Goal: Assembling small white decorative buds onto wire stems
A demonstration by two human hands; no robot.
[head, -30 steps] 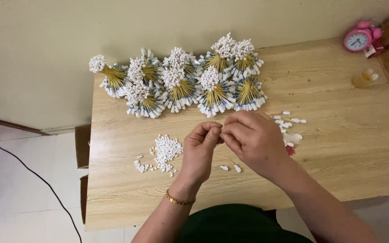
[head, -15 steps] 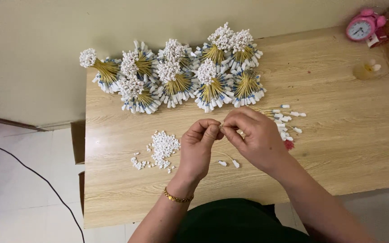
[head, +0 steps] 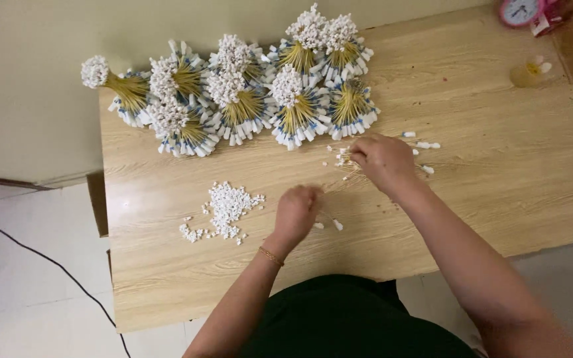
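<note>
Wooden worktop (head: 472, 199): hands, together a moment ago, have parted, right hand (head: 382, 159) pinching thin sticks (head: 341, 174), left hand (head: 296, 211) (grip closed, contents unclear) near white beads (head: 227, 204).

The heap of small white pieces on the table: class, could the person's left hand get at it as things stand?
Probably yes. The left hand rests just beside the heap of small white pieces, with only bare wooden table between them.

The right hand (head: 382, 159) is pinching a small bunch of thin sticks (head: 345, 159) near the bundles (head: 247, 93) lying at the far edge of the wooden table (head: 499, 172). The left hand (head: 296, 211) is resting closed, just right of the pile of white beads (head: 225, 207).
</note>
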